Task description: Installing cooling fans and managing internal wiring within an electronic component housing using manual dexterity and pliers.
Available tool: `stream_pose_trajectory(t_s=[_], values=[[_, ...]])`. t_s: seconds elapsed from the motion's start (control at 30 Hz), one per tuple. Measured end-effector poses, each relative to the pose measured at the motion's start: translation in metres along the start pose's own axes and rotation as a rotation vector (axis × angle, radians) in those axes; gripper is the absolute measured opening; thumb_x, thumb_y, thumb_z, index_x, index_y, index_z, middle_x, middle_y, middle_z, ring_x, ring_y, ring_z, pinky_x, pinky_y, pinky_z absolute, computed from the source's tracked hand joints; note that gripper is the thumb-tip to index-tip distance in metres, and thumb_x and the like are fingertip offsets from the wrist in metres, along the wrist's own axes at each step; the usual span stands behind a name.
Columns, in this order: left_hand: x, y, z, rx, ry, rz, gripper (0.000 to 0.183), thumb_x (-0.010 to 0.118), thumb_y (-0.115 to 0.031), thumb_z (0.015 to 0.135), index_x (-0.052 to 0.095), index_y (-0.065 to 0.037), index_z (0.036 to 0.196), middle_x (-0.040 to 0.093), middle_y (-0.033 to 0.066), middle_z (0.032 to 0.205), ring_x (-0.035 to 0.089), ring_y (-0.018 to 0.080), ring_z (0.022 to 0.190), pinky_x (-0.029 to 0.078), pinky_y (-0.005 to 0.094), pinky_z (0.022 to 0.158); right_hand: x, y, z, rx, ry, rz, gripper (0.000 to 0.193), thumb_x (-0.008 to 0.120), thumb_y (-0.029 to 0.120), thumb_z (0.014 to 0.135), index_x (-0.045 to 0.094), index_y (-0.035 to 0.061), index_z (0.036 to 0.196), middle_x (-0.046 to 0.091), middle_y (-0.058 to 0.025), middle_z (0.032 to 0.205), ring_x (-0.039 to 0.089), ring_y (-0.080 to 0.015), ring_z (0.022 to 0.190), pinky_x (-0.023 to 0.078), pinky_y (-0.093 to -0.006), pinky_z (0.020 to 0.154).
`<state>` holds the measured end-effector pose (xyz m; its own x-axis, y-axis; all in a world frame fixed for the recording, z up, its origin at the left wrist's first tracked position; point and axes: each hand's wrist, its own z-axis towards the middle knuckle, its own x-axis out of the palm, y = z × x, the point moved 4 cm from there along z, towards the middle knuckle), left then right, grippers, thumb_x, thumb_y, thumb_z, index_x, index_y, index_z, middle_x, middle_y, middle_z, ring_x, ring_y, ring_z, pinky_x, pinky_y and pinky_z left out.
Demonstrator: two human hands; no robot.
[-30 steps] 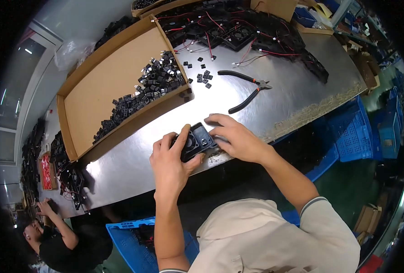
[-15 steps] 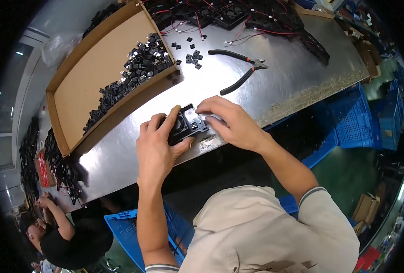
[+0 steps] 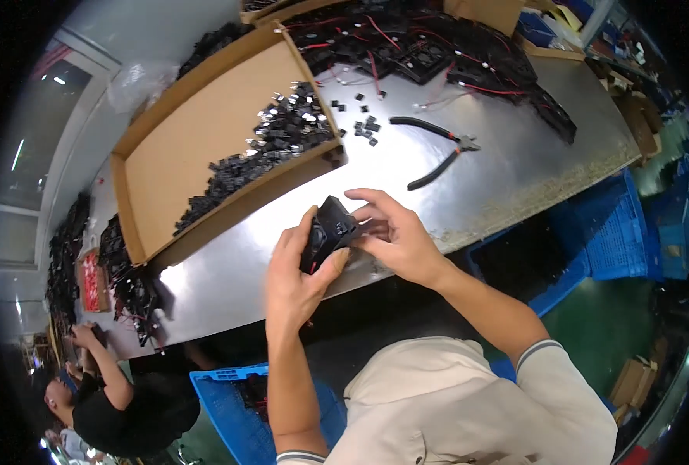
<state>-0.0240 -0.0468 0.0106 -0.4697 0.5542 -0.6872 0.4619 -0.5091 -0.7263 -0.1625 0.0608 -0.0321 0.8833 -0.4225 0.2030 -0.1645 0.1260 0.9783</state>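
A black plastic fan housing (image 3: 334,225) is tilted up above the near edge of the metal table. My left hand (image 3: 294,267) is closed round its left side, thumb below and fingers above. A bit of red wire shows by the left thumb. At the housing's right end is my right hand (image 3: 397,239), its index finger raised and its thumb and other fingers bent in against the edge. Whatever lies between those fingertips is hidden. Diagonal cutters (image 3: 445,149) with black handles lie spread on the table beyond the right hand.
A shallow cardboard tray (image 3: 197,108) holds a heap of small black parts (image 3: 282,132); several loose black pieces (image 3: 368,125) lie beside it. Wired black fan units (image 3: 430,54) are piled at the back. Blue crates (image 3: 612,225) stand below the table. At far left another person (image 3: 112,387) works.
The housing has been tipped up from its flatter position, so its inside now faces away from view. My right hand has shifted with it along its right end. The whole view has swung slightly.
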Motion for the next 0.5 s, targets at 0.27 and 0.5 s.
stream_pose_trajectory(t_s=[0.27,0.5], values=[[-0.010,0.029,-0.012,-0.102,-0.061,-0.618,0.058,0.072,-0.015,0.090,0.053,-0.001,0.143,0.064,0.0058,0.118,0.059,0.0121,0.101,0.048,0.0271,0.090,0.038,0.013,0.015,-0.013,0.039,0.353,0.027,0.063,-0.007,0.091,0.058,-0.0036,0.117,0.065,-0.0083,0.110,0.066,-0.0129,0.098,0.056,-0.0278,0.089],[-0.014,0.035,-0.009,-0.193,-0.030,-0.785,0.055,0.069,-0.020,0.095,0.053,-0.002,0.143,0.066,0.0055,0.116,0.062,0.0123,0.097,0.050,0.0268,0.089,0.043,0.017,0.020,-0.007,0.053,0.338,0.023,0.065,-0.002,0.092,0.062,-0.0036,0.115,0.067,-0.0066,0.105,0.065,-0.0102,0.094,0.053,-0.0245,0.084]])
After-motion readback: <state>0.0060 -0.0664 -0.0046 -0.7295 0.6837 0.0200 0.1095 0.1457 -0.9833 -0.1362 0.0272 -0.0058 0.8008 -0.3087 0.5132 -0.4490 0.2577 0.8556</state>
